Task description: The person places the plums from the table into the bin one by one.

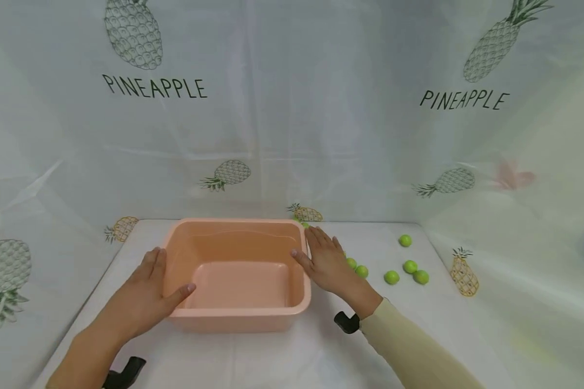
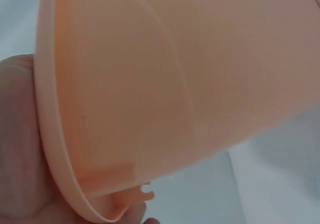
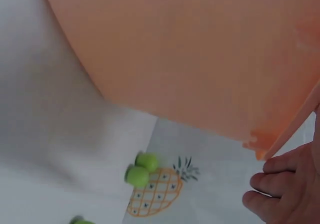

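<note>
A peach-coloured rectangular plastic basin [image 1: 233, 312] stands on the white-covered table, its open top facing up and nothing inside. My left hand [image 1: 143, 294] holds its left rim, thumb over the edge and fingers along the outside. On the opposite side, my right hand [image 1: 328, 265] has its thumb over the right rim and its fingers against the outer wall. In the left wrist view, fingertips show below the rim [image 2: 47, 99]. The right wrist view shows bent fingers [image 3: 275, 184] beside the basin's edge.
Several small green lime-like fruits lie right of the basin, among them a pair of fruits [image 1: 416, 272] and a single one [image 1: 405, 240] further back. A pineapple-printed sheet [image 1: 350, 129] hangs behind and at both sides of the table [image 1: 253, 362].
</note>
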Motion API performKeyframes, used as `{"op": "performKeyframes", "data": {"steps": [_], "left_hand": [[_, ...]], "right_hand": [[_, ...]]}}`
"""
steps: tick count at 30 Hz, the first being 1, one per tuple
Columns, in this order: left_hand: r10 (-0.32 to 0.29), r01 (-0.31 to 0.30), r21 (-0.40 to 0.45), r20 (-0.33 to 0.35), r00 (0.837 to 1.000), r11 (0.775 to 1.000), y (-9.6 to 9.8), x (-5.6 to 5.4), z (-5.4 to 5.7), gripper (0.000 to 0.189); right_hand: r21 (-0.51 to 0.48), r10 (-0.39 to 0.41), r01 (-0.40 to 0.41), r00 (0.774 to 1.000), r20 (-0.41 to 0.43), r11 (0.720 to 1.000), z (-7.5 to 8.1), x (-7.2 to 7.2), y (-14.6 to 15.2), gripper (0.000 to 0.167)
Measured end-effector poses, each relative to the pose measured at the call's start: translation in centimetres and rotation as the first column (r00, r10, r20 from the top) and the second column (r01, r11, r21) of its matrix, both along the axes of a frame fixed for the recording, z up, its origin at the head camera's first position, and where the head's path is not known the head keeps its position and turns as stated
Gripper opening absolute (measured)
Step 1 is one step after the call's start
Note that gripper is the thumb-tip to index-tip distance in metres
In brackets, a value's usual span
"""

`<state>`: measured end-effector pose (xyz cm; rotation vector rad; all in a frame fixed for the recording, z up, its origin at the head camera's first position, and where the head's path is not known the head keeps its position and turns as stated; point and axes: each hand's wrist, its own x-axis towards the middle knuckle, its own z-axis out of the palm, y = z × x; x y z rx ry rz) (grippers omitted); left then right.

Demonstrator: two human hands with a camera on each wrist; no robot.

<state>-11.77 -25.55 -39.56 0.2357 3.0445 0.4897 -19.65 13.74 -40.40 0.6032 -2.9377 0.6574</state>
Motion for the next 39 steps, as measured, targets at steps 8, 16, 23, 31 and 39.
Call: {"op": "performKeyframes", "data": {"steps": [8,16,23,31,39], "left_hand": [[-0.018,0.020,0.027,-0.043,0.999,0.999,3.1,3.5,-0.1,0.118],[-0.080,0.080,-0.005,-0.042,0.996,0.997,2.0,2.9,-0.2,0.114],[-0.159,0.158,-0.008,-0.048,0.986,0.987,1.1,-1.6,0.7,0.100],[-0.167,0.159,-0.095,-0.089,0.982,0.983,1.0,-2.8,0.7,0.093],[-0.145,0.144,-0.035,-0.054,0.988,0.989,0.9,-1.9,0.2,0.089]], "right_hand": [[-0.006,-0.016,0.016,0.999,0.041,1.000,-0.1,1.4,3.2,0.078],[-0.011,0.009,-0.009,0.999,0.032,1.000,-0.3,1.9,3.3,0.074],[0.004,0.016,-0.016,1.000,-0.014,1.000,-0.1,1.6,3.3,0.070],[0.018,0.017,-0.017,1.000,-0.001,1.000,0.0,1.3,3.5,0.070],[0.053,-0.008,0.010,1.000,-0.029,0.999,-0.1,1.8,4.0,0.068]]}}
